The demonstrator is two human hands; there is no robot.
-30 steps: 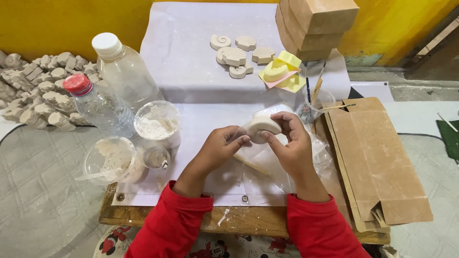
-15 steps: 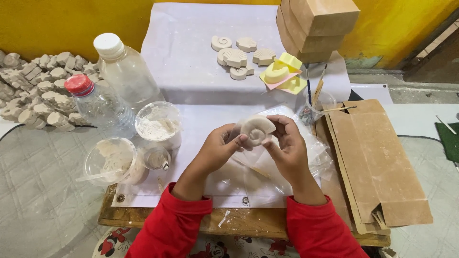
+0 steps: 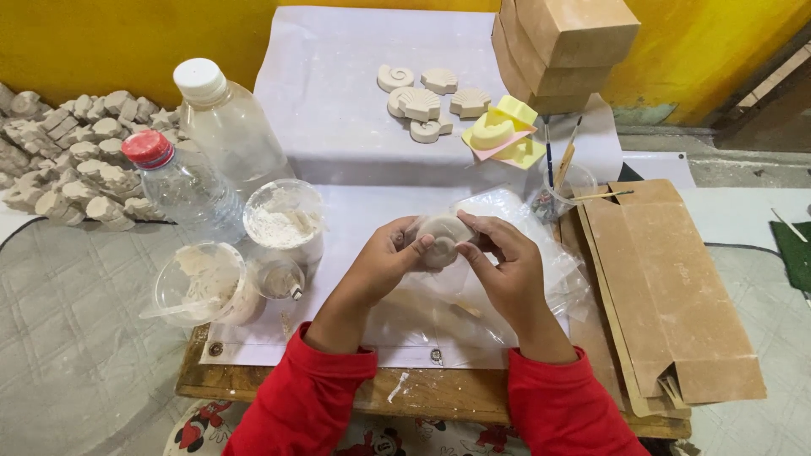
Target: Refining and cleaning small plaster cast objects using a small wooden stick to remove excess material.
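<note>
Hands meet over the middle of your white-covered wooden desk (image 3: 355, 135): your left hand (image 3: 384, 266) and right hand (image 3: 507, 266) both close their grip on one pale, rounded plaster cast (image 3: 441, 236), thumbs pressed on its top, fingers wrapped beneath. It sits above a crumpled clear plastic bag (image 3: 507, 295). Just left stands a plastic cup of white powder (image 3: 283, 224); farther back lie pale shell-shaped casts (image 3: 422, 101) beside yellow moulds (image 3: 504, 131).
</note>
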